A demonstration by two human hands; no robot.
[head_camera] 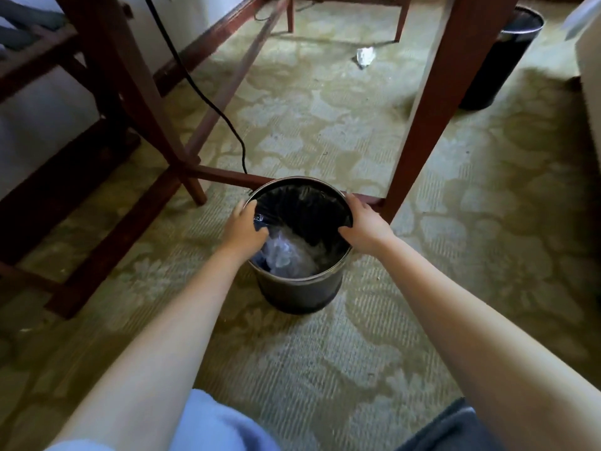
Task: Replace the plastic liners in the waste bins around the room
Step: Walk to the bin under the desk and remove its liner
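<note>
left hand (244,227) curled over bin (302,288) rim, gripping | right hand (362,227) gripping opposite rim | both extended forward

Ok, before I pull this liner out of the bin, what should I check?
1. Hands placed: left hand and right hand both grip the bin rim. Ok.
2. Liner edge actually pinched: cannot tell.
3. Bin upright on the carpet: ok.
4. Rubbish contained: clear plastic sits inside the liner, below the rim. Ok.
5. Cable free of the bin: it drops close behind; cannot tell.
6. Floor litter collected: paper lies on the carpet. Not ok.
</note>
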